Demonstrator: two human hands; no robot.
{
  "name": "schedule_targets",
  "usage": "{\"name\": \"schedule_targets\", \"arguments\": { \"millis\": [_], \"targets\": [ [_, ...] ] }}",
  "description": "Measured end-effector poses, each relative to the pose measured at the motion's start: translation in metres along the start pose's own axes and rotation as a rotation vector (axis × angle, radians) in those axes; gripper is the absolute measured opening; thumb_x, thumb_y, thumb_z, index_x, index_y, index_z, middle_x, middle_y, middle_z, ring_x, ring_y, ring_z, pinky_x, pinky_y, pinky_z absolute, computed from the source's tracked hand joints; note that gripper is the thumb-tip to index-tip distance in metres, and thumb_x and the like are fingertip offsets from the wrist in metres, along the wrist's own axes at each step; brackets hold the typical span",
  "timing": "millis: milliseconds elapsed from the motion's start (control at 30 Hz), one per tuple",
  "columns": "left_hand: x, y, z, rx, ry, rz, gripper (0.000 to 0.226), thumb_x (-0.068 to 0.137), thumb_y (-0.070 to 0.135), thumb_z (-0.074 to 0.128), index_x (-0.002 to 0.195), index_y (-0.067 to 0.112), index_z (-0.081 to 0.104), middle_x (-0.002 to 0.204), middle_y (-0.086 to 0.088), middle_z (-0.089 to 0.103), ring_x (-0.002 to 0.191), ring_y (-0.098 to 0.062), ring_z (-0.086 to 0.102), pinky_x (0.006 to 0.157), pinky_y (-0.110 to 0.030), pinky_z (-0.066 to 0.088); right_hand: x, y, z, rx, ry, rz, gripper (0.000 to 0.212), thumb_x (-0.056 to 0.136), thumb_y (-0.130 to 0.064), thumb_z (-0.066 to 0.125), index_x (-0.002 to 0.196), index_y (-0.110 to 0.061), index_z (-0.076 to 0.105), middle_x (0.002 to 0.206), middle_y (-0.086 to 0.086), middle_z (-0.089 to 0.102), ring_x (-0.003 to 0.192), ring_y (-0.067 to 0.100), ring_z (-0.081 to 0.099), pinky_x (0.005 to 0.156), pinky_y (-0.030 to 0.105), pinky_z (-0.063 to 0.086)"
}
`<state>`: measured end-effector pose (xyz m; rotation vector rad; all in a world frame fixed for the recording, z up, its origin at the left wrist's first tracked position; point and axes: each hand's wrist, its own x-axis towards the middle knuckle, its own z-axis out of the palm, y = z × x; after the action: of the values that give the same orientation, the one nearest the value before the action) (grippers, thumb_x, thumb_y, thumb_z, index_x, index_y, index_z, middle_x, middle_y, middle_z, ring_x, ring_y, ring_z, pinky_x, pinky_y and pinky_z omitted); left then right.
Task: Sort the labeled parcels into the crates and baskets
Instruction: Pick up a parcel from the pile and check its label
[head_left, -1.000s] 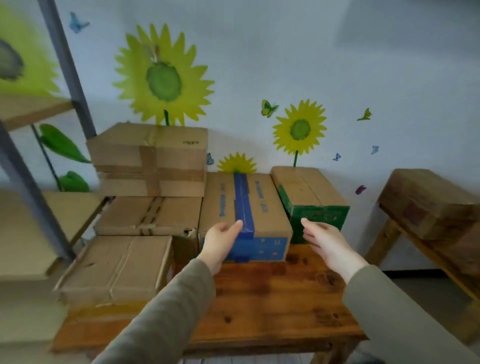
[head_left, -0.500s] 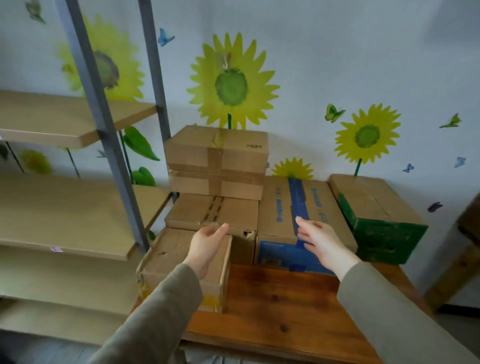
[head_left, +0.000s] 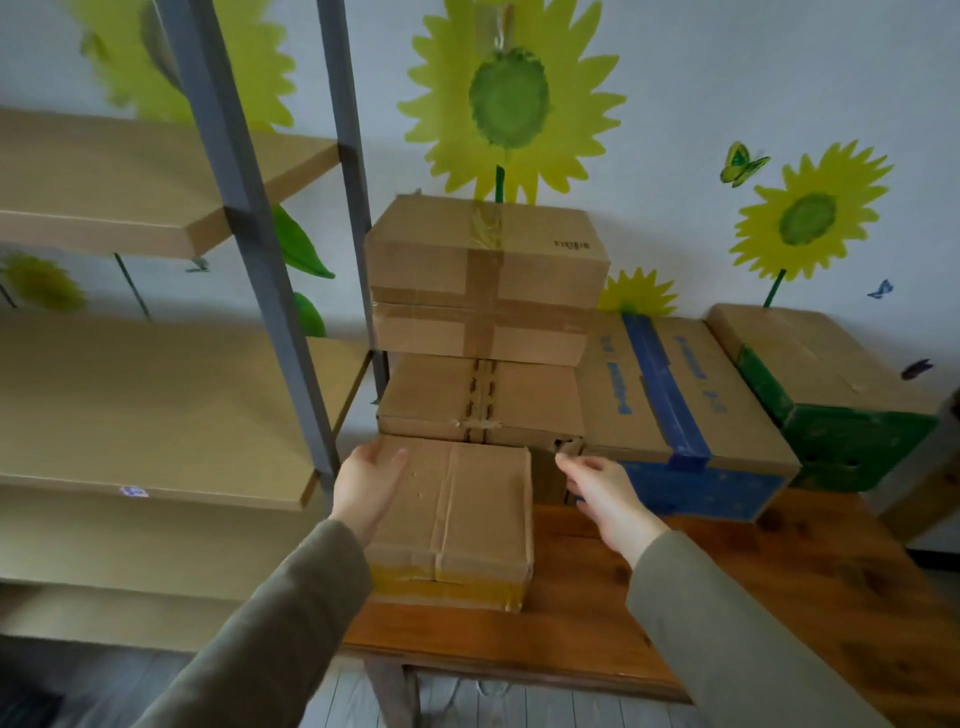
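- A pale wall with sunflower and butterfly decals backs a wooden tabletop (head_left: 675, 587). A grey metal shelving rack (head_left: 249, 249) stands off its left edge.
- Cardboard parcels crowd the far edge: two taped cartons (head_left: 488, 260) stacked on a third, a blue-taped box (head_left: 670, 395) beside them, and a green-sided box (head_left: 831, 395) at the far right corner.
- The parcel in hand is the flat carton (head_left: 467, 514) with yellow tape on its front, at the near left corner of the tabletop and touching the stack behind it.
- The left hand (head_left: 366, 480) rests on the carton's far left corner with the thumb on top; no firm grip shows.
- The right hand (head_left: 605, 499) reaches for the far right corner, fingers loosely extended and holding nothing.
- The step looks like taking up this carton, which is not yet lifted.
- Next, both hands likely need to close on opposite sides and draw the carton clear of the stack.
- No crate, basket or readable label is in view, so its destination cannot be told.
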<state>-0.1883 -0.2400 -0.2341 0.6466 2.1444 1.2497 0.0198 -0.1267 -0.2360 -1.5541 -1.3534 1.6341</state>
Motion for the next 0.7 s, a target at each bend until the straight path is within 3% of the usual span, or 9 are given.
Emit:
{"name": "schedule_targets", "arguments": {
  "millis": [100,333,433,567,700],
  "targets": [
    [0.009,-0.016,-0.007,0.075,-0.006,-0.037,0.034,0.092,0.025,0.055,0.117,0.001,0.053,0.078,0.006,0.051,0.071,-0.012,0.050,0.067,-0.029,0.044,0.002,0.014,0.015,-0.046,0.005,0.058,0.053,0.093,-0.029,0.060,0.138,-0.006,0.043,0.141,0.011,0.044,0.129,0.028,0.043,0.107,0.041,0.035],
    [0.016,-0.043,-0.015,0.063,-0.090,-0.184,0.053,0.089,0.029,0.062,0.132,0.002,0.047,0.123,-0.014,0.057,0.109,-0.031,0.054,0.089,-0.038,0.045,0.006,0.036,0.038,-0.108,-0.070,0.147,0.068,0.093,-0.034,0.059,0.147,-0.007,0.027,0.153,0.011,0.028,0.138,0.031,0.030,0.111,0.041,0.027],
    [0.014,-0.048,-0.014,0.018,-0.140,-0.208,0.046,0.090,0.024,0.061,0.129,0.002,0.049,0.122,-0.015,0.058,0.113,-0.033,0.054,0.094,-0.040,0.044,0.006,0.041,0.044,-0.145,-0.124,0.173,0.073,0.092,-0.034,0.059,0.149,-0.006,0.021,0.153,0.012,0.028,0.138,0.030,0.031,0.109,0.038,0.029],
    [0.016,-0.046,-0.012,-0.004,-0.133,-0.218,0.046,0.088,0.022,0.064,0.125,-0.001,0.051,0.118,-0.015,0.059,0.106,-0.030,0.056,0.087,-0.036,0.046,0.008,0.042,0.050,-0.190,-0.155,0.185,0.047,0.099,-0.019,0.048,0.142,-0.004,0.035,0.141,0.013,0.044,0.126,0.029,0.045,0.092,0.031,0.039],
    [0.012,-0.044,-0.012,-0.013,-0.148,-0.209,0.041,0.089,0.020,0.063,0.123,0.000,0.053,0.112,-0.013,0.060,0.102,-0.028,0.056,0.088,-0.037,0.047,0.006,0.039,0.047,-0.211,-0.138,0.178,0.039,0.101,-0.014,0.044,0.138,-0.004,0.041,0.136,0.015,0.049,0.119,0.029,0.049,0.089,0.031,0.041]
  ]
}}
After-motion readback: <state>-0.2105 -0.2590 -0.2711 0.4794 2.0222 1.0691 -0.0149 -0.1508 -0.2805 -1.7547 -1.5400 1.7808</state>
